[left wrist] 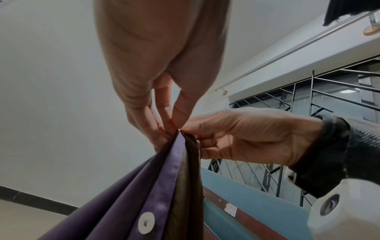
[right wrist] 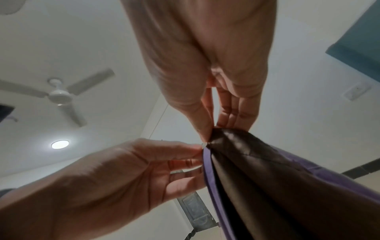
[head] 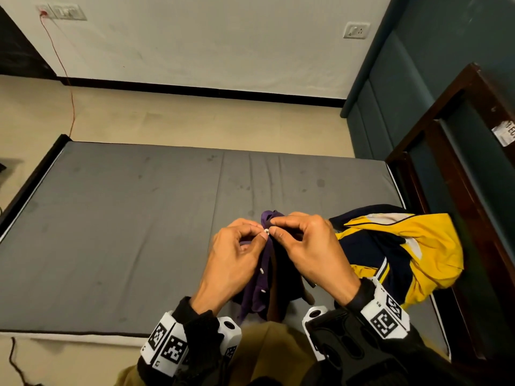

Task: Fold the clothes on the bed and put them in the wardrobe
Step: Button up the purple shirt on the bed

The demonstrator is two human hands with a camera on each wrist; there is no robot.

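Fingertips (head: 274,232) of both hands meet on a small white button (head: 266,232) at the top of the purple shirt (head: 262,285), left hand (head: 237,263) and right hand (head: 312,252) each pinching its placket. Shirt hangs just above the bed (head: 111,232), yellow jacket (head: 404,254) heaped right of it. Buttoning up, I'd say; laying it flat to fold comes next.

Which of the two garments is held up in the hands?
The purple shirt, pinched at its top button by the left hand and right hand. The yellow jacket lies untouched on the bed.
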